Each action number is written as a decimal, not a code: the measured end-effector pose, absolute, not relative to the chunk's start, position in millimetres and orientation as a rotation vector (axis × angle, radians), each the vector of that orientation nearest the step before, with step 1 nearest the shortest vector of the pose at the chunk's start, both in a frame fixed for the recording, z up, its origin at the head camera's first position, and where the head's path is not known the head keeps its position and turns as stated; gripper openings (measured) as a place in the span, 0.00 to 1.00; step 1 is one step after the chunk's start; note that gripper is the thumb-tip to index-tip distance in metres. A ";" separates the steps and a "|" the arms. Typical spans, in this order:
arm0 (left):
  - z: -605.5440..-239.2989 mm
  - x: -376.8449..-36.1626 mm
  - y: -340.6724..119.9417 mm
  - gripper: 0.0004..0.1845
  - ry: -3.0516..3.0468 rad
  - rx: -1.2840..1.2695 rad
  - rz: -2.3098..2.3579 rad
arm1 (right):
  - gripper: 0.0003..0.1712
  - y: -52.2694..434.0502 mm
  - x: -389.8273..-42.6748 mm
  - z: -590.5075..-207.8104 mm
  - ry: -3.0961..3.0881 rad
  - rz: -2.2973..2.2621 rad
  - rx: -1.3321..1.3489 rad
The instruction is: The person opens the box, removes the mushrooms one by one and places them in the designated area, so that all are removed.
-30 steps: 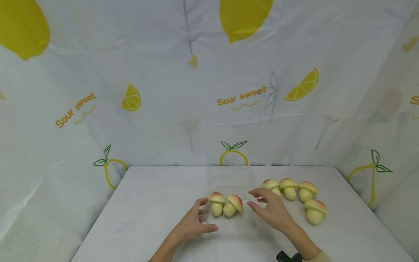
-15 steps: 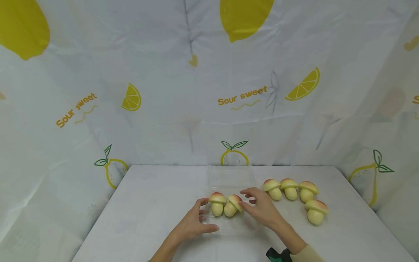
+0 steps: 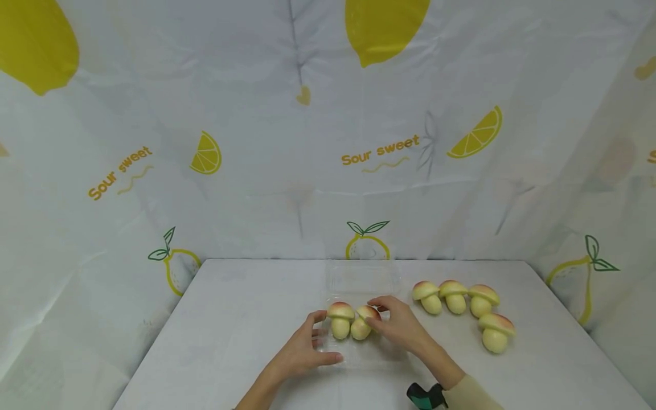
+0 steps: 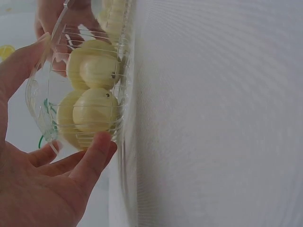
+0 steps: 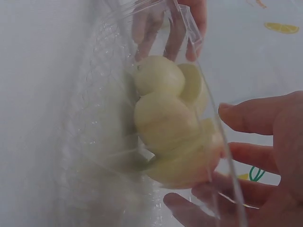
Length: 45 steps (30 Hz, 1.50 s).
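Observation:
A clear plastic clamshell container (image 3: pixel 370 357) lies open on the white table (image 3: pixel 230 319), its lid (image 3: pixel 361 279) folded back. Two mushroom-shaped toys with cream stems and reddish caps stand in it side by side: the left mushroom (image 3: pixel 340 319) and the right mushroom (image 3: pixel 361 326). My left hand (image 3: pixel 324 337) grips the container's left end; its thumb (image 4: pixel 97 151) presses the clear wall (image 4: pixel 45 101). My right hand (image 3: pixel 378 315) curls its fingers (image 5: pixel 255 118) round the right mushroom (image 5: pixel 182 151), thumb below the cap.
Several more mushroom toys stand on the table to the right: a row of three (image 3: pixel 452 295) and one (image 3: pixel 494 331) nearer me. A lemon-print cloth (image 3: pixel 328 142) walls in the table at the back and both sides.
My right hand has moved left from near the loose mushrooms to the container and closed its fingers on the right mushroom. The left hand has stayed on the container.

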<state>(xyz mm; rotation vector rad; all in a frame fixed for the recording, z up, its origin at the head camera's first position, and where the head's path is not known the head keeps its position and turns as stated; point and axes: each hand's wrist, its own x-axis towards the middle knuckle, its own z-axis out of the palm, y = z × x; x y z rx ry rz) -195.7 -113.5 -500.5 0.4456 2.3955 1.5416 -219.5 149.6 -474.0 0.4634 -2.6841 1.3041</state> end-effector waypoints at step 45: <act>-500.7 -195.9 -115.7 0.51 2.384 0.466 1.543 | 0.21 177.4 -201.1 -437.1 -2.616 1.458 0.543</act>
